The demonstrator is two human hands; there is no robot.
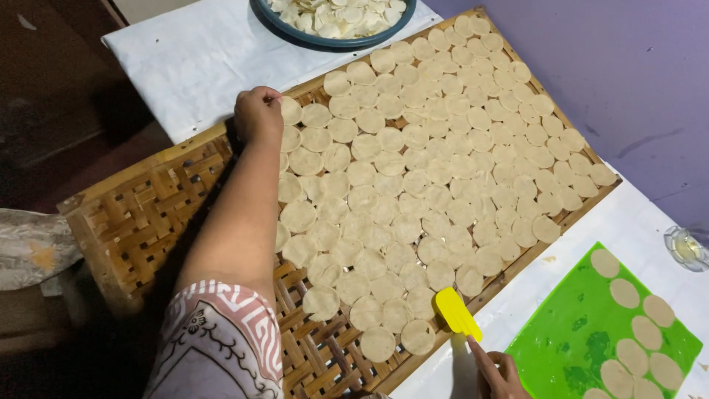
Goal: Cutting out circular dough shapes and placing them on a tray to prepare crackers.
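While the left hand (258,113) reaches to the far left edge of the woven bamboo tray (140,214), its fingers are curled together, seemingly pinching or pressing one pale dough disc (289,110) at the tray's border; whether the disc is truly gripped, can't tell from this angle.

Right hand (498,375), low at the picture's bottom edge, fingers closed round the handle of a yellow spatula (458,313); blade lies at the near rim of the tray, just beside the nearest discs.

Progress, as judged: most of the tray is covered with round discs laid edge to edge or slightly overlapping. Left portion and near corner of the weave are bare, so room remains. On the green mat (569,332) to the right, several discs (625,292) sit in a row, not lifted. Blue bowl (295,29) at the far end holds a heap of similar pale pieces. Roughly four-fifths of the tray filled, by eye.

Hard to make out:
- right hand cut off by frame; only fingers and part of the palm show
- green mat and bowl both run out of frame, count unknown
- small glass dish (687,247) at the right edge, contents unclear
- dark area to the left, nothing readable there
- white sheet (185,59) underlies everything
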